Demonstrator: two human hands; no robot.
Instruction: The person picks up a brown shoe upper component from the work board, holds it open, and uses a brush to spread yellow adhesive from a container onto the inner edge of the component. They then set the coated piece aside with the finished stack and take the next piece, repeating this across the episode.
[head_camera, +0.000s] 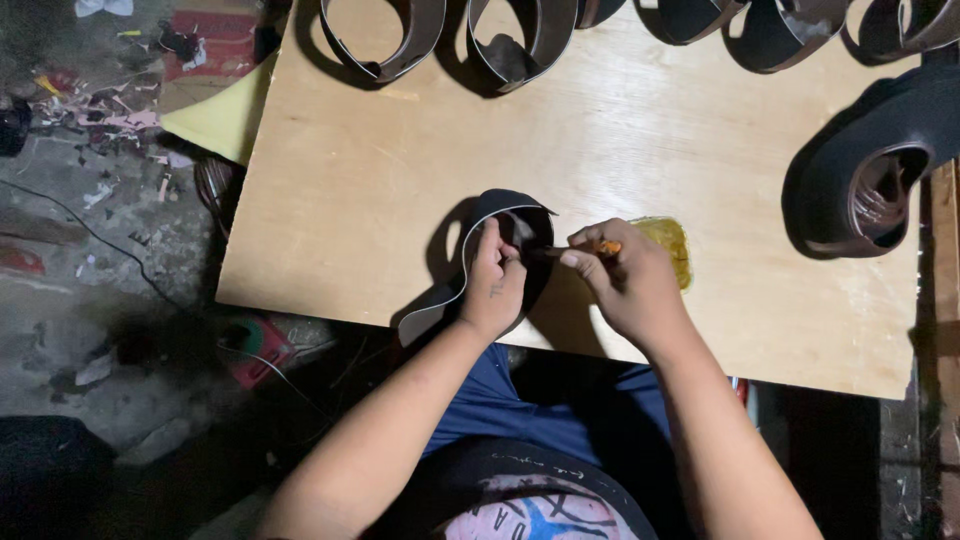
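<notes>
Two hands busy: your left hand (493, 285) pinches the dark strip (480, 250), your right hand (630, 285) grips an orange-handled brush (590, 248), so glue (668, 245) could smear your fingers if the strip springs back.

I sit in a small shoemaking workshop: curved leather pieces (385, 45) line my plywood board (640, 150) (glue smeared on it), scraps (105, 110) litter the concrete floor (90, 280).

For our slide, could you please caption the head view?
Left hand holds a dark curved strip; right hand works it with an orange-handled tool.
</notes>
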